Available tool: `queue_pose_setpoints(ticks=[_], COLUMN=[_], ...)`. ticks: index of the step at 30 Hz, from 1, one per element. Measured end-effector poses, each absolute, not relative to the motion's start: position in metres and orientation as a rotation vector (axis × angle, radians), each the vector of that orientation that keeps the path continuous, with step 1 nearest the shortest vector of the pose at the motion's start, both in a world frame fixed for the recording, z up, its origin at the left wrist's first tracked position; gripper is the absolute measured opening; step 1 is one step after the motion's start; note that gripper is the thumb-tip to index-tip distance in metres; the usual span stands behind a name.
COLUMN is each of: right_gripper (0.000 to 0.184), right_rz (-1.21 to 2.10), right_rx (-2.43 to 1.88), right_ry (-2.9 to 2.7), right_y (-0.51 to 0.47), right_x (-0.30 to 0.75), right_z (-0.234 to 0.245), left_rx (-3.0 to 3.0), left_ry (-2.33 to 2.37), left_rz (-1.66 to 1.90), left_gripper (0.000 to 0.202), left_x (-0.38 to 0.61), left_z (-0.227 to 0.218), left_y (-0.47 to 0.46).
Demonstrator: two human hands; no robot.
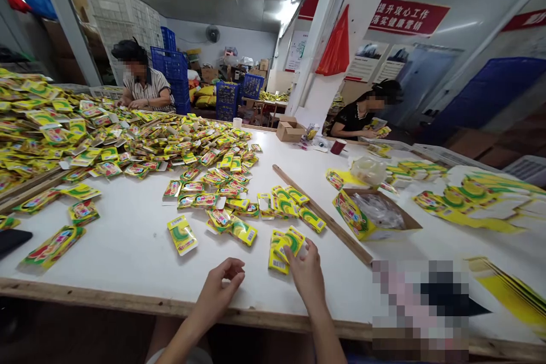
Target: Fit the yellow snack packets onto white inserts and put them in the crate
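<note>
My right hand (307, 276) grips a small yellow-green printed box (293, 240) between thumb and fingers. Under that box, a similar yellow box (277, 264) lies on the white table (140, 250). My left hand (222, 286) hovers near the table's front edge, fingers loosely curled, a gap between thumb and forefinger and nothing in it. Beyond it lies a single flat box (182, 235), apart from the others. Several more boxes (243, 230) lie in a loose cluster farther up, and a short row of boxes (285, 202) rests against a wooden strip.
A large heap of boxes (115, 131) covers the far left. The wooden strip (324, 213) crosses the table on my right. Past it stand an open carton (379, 216) with clear plastic inside and flat yellow cardboard sheets (478, 199). Two people (147, 88) work across the table.
</note>
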State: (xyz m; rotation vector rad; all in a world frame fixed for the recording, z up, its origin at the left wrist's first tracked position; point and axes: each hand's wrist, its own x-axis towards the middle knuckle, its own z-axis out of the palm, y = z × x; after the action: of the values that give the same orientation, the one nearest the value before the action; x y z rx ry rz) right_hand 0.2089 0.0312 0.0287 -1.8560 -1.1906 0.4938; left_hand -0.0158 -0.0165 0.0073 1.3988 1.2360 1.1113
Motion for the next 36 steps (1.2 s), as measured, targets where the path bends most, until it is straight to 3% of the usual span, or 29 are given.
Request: queue_pose_setpoints(ticks=[6, 11, 15, 19, 24, 28, 32, 36], right_gripper=[0.063, 0.033, 0.036, 0.024, 0.032, 0.032, 0.020, 0.022], right_rz=[0.537, 0.426, 0.618, 0.586, 0.849, 1.025, 1.052, 0.998], right_rx=[-1.730, -1.425, -1.213, -1.249, -1.218, -1.152, -1.139, -1.165], right_ry=[-1.079, -1.425, -1.741, -1.587, -1.376, -1.426, -1.547, -1.626], right_y=[0.034, -0.010, -0.031, -0.023, -0.008, -0.005, 0.001, 0.009], right_x=[0.180, 0.134, 0.110, 0.123, 0.139, 0.143, 0.144, 0.142], right_z=[0.011, 0.004, 0.004, 0.010, 0.005, 0.003, 0.014, 0.025], left_rx=[1.283, 1.181, 1.080, 1.061, 1.127, 1.162, 1.223, 1.292], left_ry=[1.194, 1.019, 1.000, 0.930, 0.857, 0.884, 0.978, 1.074], left_rz=[1.214, 1.273, 1.332, 1.341, 1.216, 1.112, 1.096, 1.156], left_gripper=[0.028, 0.043, 0.044, 0.043, 0.054, 0.051, 0.034, 0.024], left_x=[-0.018, -0.009, -0.011, -0.013, -0.013, -0.018, -0.017, -0.015], left_z=[0.002, 0.005, 0.004, 0.005, 0.011, 0.010, 0.006, 0.010], left_y=[-0.014, -0.011, -0.010, -0.012, -0.014, -0.011, -0.009, -0.008])
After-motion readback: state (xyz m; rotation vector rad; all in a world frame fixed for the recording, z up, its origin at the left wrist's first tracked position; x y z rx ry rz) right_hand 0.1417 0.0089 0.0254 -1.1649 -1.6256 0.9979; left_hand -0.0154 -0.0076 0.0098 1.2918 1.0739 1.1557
